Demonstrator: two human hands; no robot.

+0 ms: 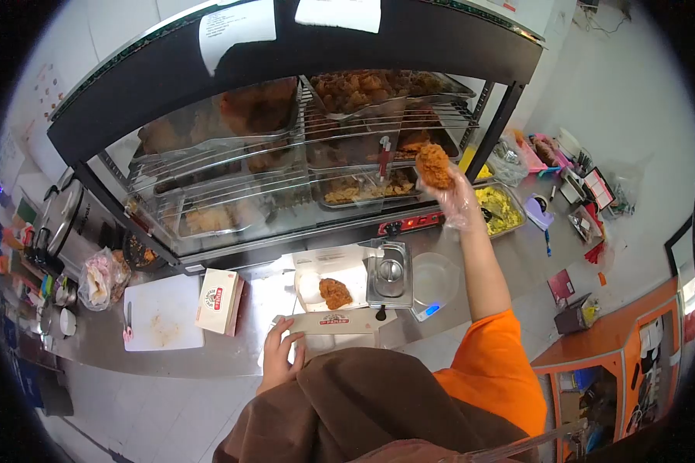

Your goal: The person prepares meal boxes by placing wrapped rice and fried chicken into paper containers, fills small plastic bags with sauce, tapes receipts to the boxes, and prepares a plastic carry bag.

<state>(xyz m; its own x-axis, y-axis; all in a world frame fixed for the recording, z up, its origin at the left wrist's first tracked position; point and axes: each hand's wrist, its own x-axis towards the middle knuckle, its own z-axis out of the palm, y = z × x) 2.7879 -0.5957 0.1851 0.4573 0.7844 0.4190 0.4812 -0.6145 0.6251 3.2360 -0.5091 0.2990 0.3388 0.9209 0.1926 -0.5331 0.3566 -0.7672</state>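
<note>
My right hand (457,202), in a clear plastic glove, holds a piece of fried chicken (435,166) up beside the right end of the glass display warmer (286,224). On the counter below, an open cardboard box (309,274) has another fried piece (334,292) lying in it. My left hand (281,351) is at the near left corner of that box's printed flap (336,320), its fingers apart and touching the edge. Right of the box stands a steel container (388,289) with a round metal cup in it.
A closed box (218,302) and a white cutting board (164,316) with scissors (128,320) lie to the left. Behind my right wrist is a tray of yellow-green food (502,208). Trays of fried food (363,91) fill the warmer's racks. A tape dispenser (539,210) lies farther right.
</note>
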